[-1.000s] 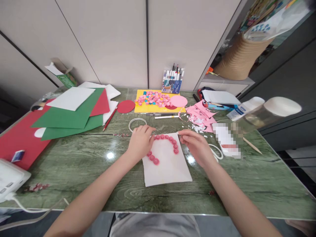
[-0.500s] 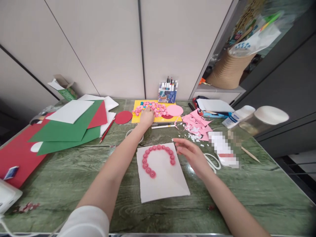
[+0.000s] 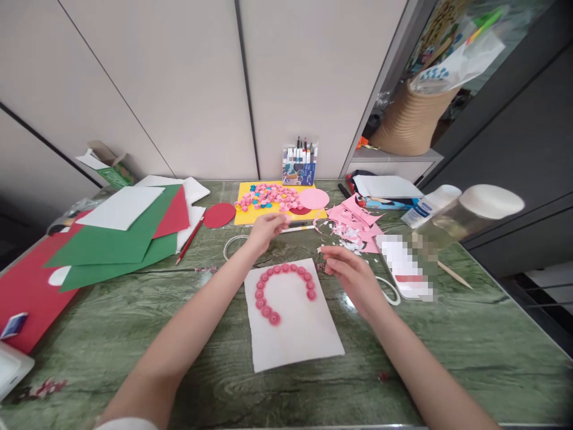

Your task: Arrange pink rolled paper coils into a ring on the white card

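A white sheet [image 3: 293, 337] lies on the green table [image 3: 447, 334] and carries an arc of pink paper rolls [image 3: 282, 270]. My left hand [image 3: 264, 232] hovers just beyond the sheet's far edge, fingers pinched on a small pink roll [image 3: 286, 220]. Behind it a yellow card [image 3: 245, 216] holds a heap of pink and blue rolls [image 3: 268, 196]. My right hand [image 3: 347, 273] sits at the sheet's top right corner. Its fingers are curled together; what they hold is too small to make out.
Green, red and white card sheets [image 3: 111, 239] are stacked at the left, with a red pencil [image 3: 190, 239] beside them. A marker box [image 3: 299, 166] stands at the back. Pink scraps [image 3: 353, 221], white-handled scissors [image 3: 390, 288], a lidded jar [image 3: 474, 212] and a wooden stick [image 3: 454, 275] lie to the right.
My left hand went from the white sheet out to the heap on the yellow card and has drawn back with a pink roll. My right hand stayed by the sheet's corner and curled.
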`<act>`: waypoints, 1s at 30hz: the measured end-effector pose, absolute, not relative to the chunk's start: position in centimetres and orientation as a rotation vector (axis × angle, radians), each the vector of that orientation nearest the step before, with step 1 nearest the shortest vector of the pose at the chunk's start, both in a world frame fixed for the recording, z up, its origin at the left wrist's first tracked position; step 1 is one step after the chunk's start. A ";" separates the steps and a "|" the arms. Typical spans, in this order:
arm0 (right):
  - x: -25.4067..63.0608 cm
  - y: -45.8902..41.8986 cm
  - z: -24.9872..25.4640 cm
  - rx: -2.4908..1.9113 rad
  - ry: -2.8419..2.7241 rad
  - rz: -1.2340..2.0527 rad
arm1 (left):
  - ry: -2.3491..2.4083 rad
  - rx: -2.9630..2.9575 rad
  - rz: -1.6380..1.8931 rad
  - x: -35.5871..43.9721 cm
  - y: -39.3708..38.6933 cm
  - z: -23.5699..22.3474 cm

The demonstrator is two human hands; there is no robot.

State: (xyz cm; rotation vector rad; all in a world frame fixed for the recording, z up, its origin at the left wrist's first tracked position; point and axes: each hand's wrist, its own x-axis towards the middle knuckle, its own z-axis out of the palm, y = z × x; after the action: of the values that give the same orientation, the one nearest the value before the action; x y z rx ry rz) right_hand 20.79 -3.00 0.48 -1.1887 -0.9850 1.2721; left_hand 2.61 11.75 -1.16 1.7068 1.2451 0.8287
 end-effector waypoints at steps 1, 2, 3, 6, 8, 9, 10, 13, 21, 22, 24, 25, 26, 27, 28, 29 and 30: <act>20.7 -3.0 0.5 -1.187 -0.986 1.269 | 1.191 1.654 0.808 2.3 9.7 -1.0; 20.5 -3.1 0.5 -1.189 -0.993 1.268 | 1.150 1.605 0.795 1.9 7.7 -0.8; 20.3 -3.2 0.4 -1.190 -1.004 1.272 | 1.097 1.529 0.779 1.4 5.8 -0.5; 19.6 -3.6 0.2 -1.179 -1.053 1.303 | 0.851 0.987 0.742 0.1 1.4 0.2; 19.1 -3.8 0.0 -1.162 -1.094 1.327 | 0.843 0.806 0.724 -0.4 -0.3 0.3; 19.0 -3.9 -0.1 -1.154 -1.121 1.338 | 0.849 0.763 0.731 -0.5 -0.9 0.3; 18.8 -4.0 -0.2 -1.149 -1.146 1.345 | 0.852 0.740 0.748 -0.6 -1.2 0.1; 18.4 -4.2 -0.5 -1.140 -1.210 1.355 | 0.830 0.745 0.802 -0.5 -1.7 -0.4; 18.0 -4.5 -1.1 -1.125 -1.330 1.367 | 0.813 0.691 0.814 -0.1 -2.3 -1.0; 18.0 -4.5 -1.2 -1.133 -1.344 1.361 | 0.830 0.692 0.828 -0.1 -2.4 -1.1; 18.0 -4.5 -1.3 -1.158 -1.371 1.348 | 0.864 0.706 0.853 0.0 -2.5 -1.4; 18.0 -4.5 -1.4 -1.170 -1.380 1.342 | 0.873 0.720 0.862 0.0 -2.6 -1.5; 18.0 -4.4 -1.4 -1.178 -1.385 1.339 | 0.877 0.738 0.867 0.0 -2.6 -1.6; 17.9 -4.4 -1.4 -1.183 -1.386 1.336 | 0.878 0.757 0.870 0.0 -2.6 -1.6; 17.9 -4.3 -1.5 -1.186 -1.384 1.334 | 0.881 0.774 0.873 0.0 -2.6 -1.7; 17.8 -4.3 -1.4 -1.190 -1.380 1.335 | 0.886 0.788 0.878 0.0 -2.6 -1.7; 17.8 -4.3 -1.4 -1.193 -1.376 1.336 | 0.891 0.800 0.884 0.0 -2.6 -1.7</act>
State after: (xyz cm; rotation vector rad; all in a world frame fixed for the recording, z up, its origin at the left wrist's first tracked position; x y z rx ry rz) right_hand 17.81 -4.27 -1.40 -1.1928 -1.3764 1.3358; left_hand 0.01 -2.65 -1.69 0.8000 0.8908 0.8839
